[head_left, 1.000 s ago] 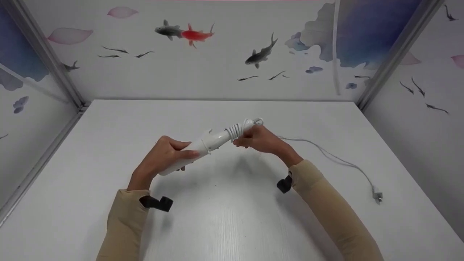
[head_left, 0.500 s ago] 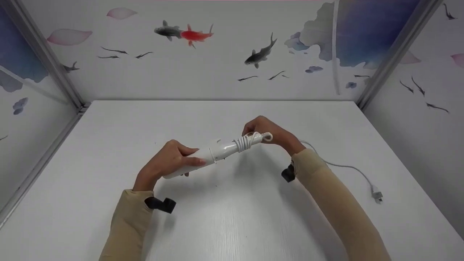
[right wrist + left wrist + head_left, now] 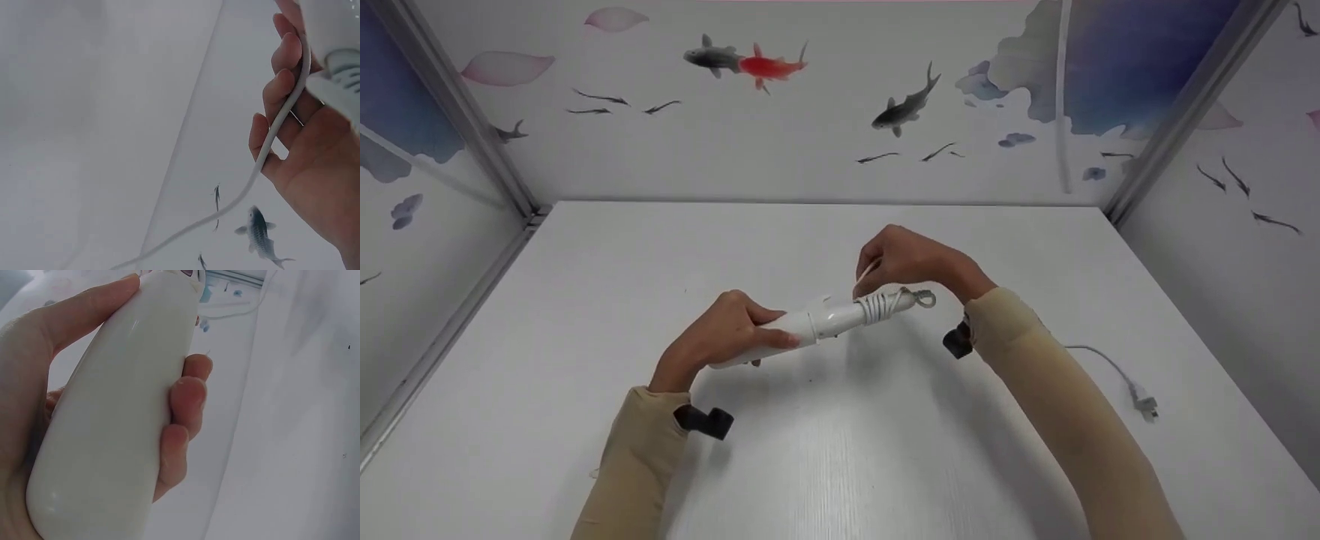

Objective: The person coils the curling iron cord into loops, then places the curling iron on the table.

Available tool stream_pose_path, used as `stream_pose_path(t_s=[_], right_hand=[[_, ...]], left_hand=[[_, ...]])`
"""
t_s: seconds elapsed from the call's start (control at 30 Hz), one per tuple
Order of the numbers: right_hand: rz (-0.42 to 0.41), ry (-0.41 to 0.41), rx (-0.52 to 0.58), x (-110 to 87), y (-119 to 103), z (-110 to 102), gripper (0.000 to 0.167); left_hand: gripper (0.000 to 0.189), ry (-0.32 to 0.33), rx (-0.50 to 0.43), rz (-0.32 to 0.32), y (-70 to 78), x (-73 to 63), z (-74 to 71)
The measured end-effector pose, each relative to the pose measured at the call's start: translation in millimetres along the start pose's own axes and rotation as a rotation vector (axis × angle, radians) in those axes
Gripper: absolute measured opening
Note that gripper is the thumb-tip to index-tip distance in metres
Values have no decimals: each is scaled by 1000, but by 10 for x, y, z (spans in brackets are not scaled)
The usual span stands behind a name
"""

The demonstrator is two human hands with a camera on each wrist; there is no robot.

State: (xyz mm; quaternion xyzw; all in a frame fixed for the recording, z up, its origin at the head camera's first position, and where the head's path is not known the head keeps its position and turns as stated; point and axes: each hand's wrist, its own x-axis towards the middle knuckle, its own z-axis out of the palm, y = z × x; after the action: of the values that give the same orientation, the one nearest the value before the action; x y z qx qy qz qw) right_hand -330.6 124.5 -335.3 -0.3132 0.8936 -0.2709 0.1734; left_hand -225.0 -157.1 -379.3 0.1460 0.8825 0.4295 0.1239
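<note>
A white wand-shaped electric appliance (image 3: 837, 319) is held above the table, its slimmer end pointing right and slightly away. My left hand (image 3: 718, 336) grips the wide body, thumb on top and fingertips curled round the far side in the left wrist view. Several turns of white power cord (image 3: 874, 308) wrap the slim section, beside a small cord loop (image 3: 924, 298) at the tip. Just above those turns, my right hand (image 3: 906, 257) pinches the cord's free length. In the right wrist view that cord (image 3: 274, 128) runs across the curled fingers.
On the white table (image 3: 840, 465), the cord's tail comes out from behind the right sleeve (image 3: 1072, 412) and ends in a plug (image 3: 1145, 406) at right. Printed panels (image 3: 780, 150) enclose the back and sides. Both wrists carry small black cameras (image 3: 958, 341).
My right hand moves from beside the appliance's slim end up to its far side, drawing the cord. The left hand shifts slightly right with the appliance, which lies flatter. Less cord shows near the plug.
</note>
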Motion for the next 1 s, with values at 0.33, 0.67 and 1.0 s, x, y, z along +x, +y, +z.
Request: stream_pose_path(t_s=[0.33,0.67,1.0], right_hand=[[-59,43,-47,-39,-236,-23,12],[-45,156,-75,-167,-357,50,16],[-76,308,-34,-289,-473,204,27]], left_hand=[[52,8,-29,-34,18,-29,-43],[55,73,1,-79,-25,-2,-52],[61,215,-43,-147,12,25,-77]])
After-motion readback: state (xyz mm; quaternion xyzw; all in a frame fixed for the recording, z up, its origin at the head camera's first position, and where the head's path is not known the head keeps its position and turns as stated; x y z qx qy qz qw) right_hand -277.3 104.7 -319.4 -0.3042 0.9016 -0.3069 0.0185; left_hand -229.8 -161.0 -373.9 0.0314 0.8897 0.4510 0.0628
